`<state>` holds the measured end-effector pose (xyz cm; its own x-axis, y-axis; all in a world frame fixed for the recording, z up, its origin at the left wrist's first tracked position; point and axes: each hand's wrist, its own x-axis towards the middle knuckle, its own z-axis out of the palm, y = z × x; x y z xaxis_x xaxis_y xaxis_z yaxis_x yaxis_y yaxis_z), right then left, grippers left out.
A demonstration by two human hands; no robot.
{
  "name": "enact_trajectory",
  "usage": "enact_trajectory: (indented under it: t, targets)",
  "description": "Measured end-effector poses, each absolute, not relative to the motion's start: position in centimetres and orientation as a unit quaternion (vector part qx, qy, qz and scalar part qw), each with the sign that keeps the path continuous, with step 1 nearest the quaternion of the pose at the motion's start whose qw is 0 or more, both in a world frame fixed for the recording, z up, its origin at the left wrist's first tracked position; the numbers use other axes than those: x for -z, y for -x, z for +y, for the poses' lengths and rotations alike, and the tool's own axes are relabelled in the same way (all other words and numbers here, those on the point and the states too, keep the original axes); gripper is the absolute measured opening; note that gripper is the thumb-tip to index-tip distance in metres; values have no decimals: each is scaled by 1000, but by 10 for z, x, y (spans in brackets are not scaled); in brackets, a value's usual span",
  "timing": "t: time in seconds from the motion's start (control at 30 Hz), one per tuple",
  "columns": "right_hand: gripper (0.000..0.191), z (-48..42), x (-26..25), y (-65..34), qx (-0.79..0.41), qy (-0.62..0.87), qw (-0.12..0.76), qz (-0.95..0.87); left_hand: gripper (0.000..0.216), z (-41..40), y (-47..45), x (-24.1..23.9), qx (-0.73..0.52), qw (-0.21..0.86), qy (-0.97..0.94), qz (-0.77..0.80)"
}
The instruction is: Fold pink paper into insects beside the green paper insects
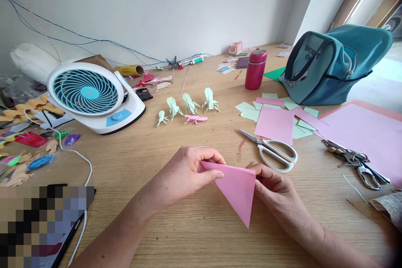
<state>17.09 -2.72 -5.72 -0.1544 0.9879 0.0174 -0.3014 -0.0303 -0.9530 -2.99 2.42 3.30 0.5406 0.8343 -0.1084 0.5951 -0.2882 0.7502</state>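
Between my hands a sheet of pink paper (pixel 240 188), folded into a triangle, is held up over the table with one point downward. My left hand (pixel 191 171) pinches its upper left corner, thumb in front and fingers behind. At the upper right corner my right hand (pixel 273 186) grips the edge between thumb and forefinger. Beyond my hands stand several pale green folded paper figures (pixel 191 104) and one pink folded figure (pixel 195 119). White-handled scissors (pixel 273 153) lie just past my right hand, their blades pointing left.
A white and blue fan (pixel 94 96) stands at the left, its cable (pixel 89 163) running down the table. Pink and green paper pieces (pixel 276 121) lie at the right, near a red flask (pixel 256 69), a blue bag (pixel 326 65), keys (pixel 354 157) and a large pink sheet (pixel 370 134).
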Motion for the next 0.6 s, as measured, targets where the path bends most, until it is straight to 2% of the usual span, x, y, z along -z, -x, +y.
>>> enact_trajectory:
  t: [0.23,0.6]
  targets:
    - [23,-29,58,-172,-589,399,522,-471,8,21,26,-27,-184,396,-764,476]
    - [23,-28,57,-174,-591,382,515,-489,8,19,21,-20,-206,488,-705,473]
